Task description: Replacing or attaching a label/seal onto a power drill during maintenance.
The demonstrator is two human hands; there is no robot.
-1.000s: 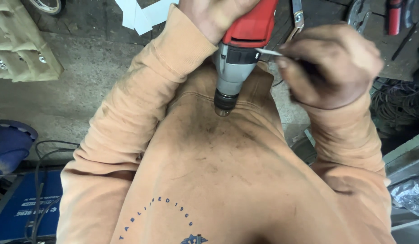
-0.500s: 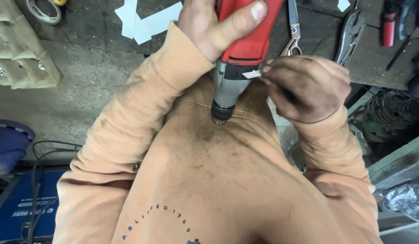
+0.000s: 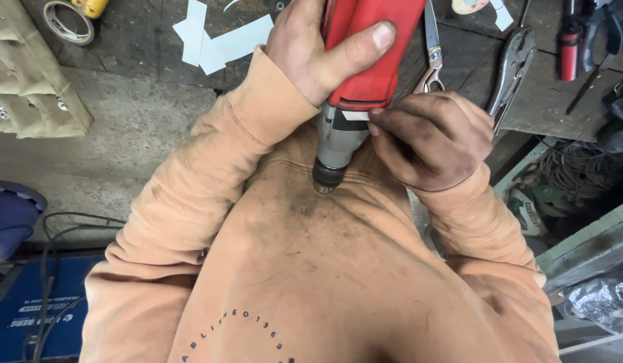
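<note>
My left hand point(image 3: 321, 57) grips the red body of a power drill point(image 3: 365, 60), thumb laid across its side. The drill's grey nose and dark chuck point(image 3: 328, 178) point back toward my chest, close to my orange sweatshirt point(image 3: 311, 269). My right hand point(image 3: 436, 138), dirty and curled, touches the drill at the seam between the red body and the grey nose, pinching a small white strip point(image 3: 355, 115) there. Both orange sleeves frame the drill.
A dark workbench point(image 3: 533, 101) carries locking pliers point(image 3: 510, 67), scissors point(image 3: 431, 47) and a red-handled screwdriver point(image 3: 568, 47). White paper scraps point(image 3: 221, 40) and a tape roll point(image 3: 64, 20) lie at the top left. A blue case point(image 3: 29, 316) sits on the concrete floor at the lower left.
The view has shifted so the drill and both hands sit lower and more central. My left thumb now lies across the red body. My right hand stays at the drill's collar.
</note>
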